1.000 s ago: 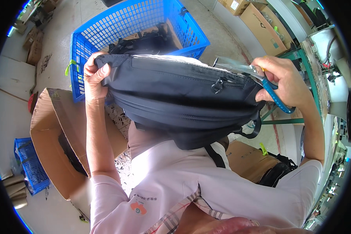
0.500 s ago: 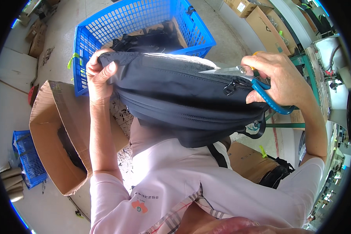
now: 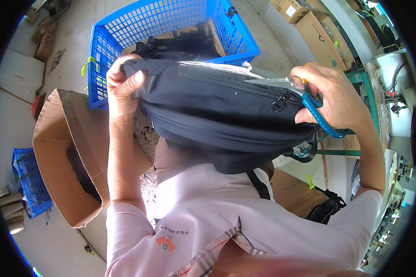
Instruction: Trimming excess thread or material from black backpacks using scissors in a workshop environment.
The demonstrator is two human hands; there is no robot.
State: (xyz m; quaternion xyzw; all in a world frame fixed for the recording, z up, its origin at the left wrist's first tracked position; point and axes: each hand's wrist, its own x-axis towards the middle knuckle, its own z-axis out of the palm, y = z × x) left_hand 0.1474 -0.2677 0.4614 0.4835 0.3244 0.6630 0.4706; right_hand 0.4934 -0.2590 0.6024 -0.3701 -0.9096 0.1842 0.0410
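Observation:
A black zippered bag [image 3: 203,111] is stretched sideways in front of my body. At its left end my left hand [image 3: 125,87] pinches the fabric, thumb on the near face. Gripped in my right hand [image 3: 330,94] is a pair of scissors [image 3: 316,113] with blue and yellow handles. The blades point left along the bag's zipper, close to the white edging [image 3: 217,68] on its far side. My right thumb rests close to the bag's right end; whether it presses the fabric I cannot tell. A zipper pull [image 3: 278,104] hangs below the blades.
Beyond the bag stands a blue plastic basket [image 3: 252,48] with black items inside. An open cardboard box [image 3: 46,152] is at my left, near a smaller blue basket [image 3: 25,196]. More cartons [image 3: 316,39] and a green metal frame [image 3: 372,92] are to the right.
The bag and both hands sit slightly further right in the picture. A bit of white edging now sticks up near the blades, and a small white scrap shows on the bag's near face.

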